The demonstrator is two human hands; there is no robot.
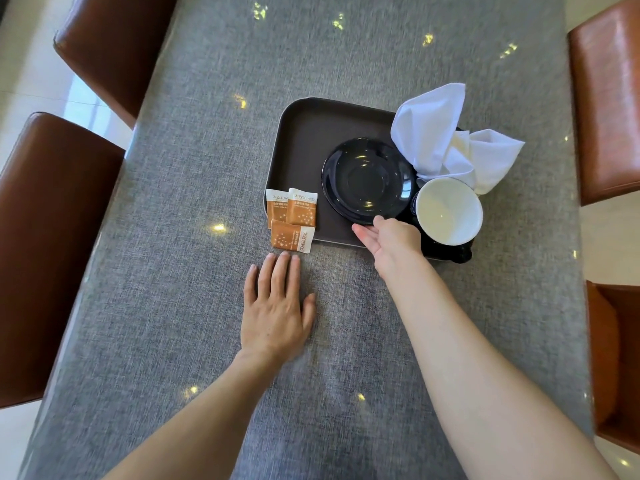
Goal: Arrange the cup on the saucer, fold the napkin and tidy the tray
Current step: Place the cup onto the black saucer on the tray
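A dark brown tray (pixel 304 140) lies on the grey table. On it rests a black saucer (pixel 369 180). To the saucer's right sits a cup (pixel 449 211), white inside and dark outside, standing off the saucer. A crumpled white napkin (pixel 440 136) lies over the tray's far right corner. Three orange sugar packets (pixel 292 220) sit at the tray's near left edge, one hanging over it. My right hand (pixel 388 239) touches the saucer's near rim with its fingers apart. My left hand (pixel 277 306) lies flat on the table in front of the packets.
The grey table top (pixel 194 237) runs away from me. Brown leather chairs stand along both sides, two on the left (pixel 52 237) and two on the right (pixel 609 105).
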